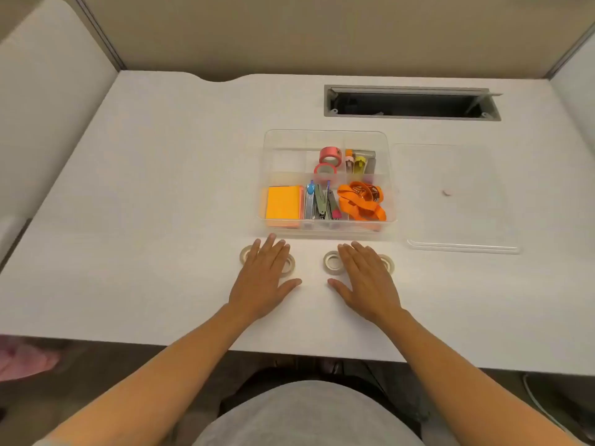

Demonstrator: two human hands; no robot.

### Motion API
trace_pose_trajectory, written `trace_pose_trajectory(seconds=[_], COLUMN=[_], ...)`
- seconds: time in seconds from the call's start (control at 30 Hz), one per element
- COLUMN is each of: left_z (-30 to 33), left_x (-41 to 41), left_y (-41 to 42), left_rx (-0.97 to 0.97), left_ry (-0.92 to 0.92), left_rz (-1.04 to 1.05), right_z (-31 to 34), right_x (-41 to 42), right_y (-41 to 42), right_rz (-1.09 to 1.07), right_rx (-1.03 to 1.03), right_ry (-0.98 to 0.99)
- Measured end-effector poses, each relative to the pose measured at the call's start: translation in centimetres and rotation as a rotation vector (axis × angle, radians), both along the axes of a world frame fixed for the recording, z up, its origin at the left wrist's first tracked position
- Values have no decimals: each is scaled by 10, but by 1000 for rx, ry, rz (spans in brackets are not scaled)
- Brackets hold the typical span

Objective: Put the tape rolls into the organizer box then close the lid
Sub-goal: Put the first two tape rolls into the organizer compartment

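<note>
A clear organizer box stands open on the white desk, holding two pink tape rolls, orange sticky notes, clippers and an orange strap. Its clear lid lies flat to the right of it. Several off-white tape rolls lie in a row in front of the box: one and another peek out from under my left hand, one sits left of my right hand, and one is partly covered by it. Both hands lie flat, fingers spread, palms down.
The white desk has a cable slot at the back right. Beige partition walls enclose the back and sides. The desk's front edge runs just above my lap. Something pink lies on the floor at the left.
</note>
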State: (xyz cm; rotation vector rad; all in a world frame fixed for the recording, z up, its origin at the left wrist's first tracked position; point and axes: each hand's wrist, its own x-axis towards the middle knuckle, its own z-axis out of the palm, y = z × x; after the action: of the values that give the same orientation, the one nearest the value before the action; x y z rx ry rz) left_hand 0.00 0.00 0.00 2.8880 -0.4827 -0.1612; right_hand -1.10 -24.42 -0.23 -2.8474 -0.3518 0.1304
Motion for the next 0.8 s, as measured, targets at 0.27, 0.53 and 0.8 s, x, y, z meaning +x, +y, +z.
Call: trace_pose_trajectory(seconds=[0.27, 0.53, 0.8], left_z=[4, 6, 35], left_x=[6, 11, 41], left_y=[5, 4, 7], left_rx=[-34, -141, -304], left_ry=[55, 104, -28], left_rz=[19, 51, 63], right_z=[9, 8, 38], right_x=[16, 29, 47], right_y=[7, 11, 19], right_rz=[0, 11, -2], right_rx=[19, 104, 404], right_ry=[-16, 142, 31])
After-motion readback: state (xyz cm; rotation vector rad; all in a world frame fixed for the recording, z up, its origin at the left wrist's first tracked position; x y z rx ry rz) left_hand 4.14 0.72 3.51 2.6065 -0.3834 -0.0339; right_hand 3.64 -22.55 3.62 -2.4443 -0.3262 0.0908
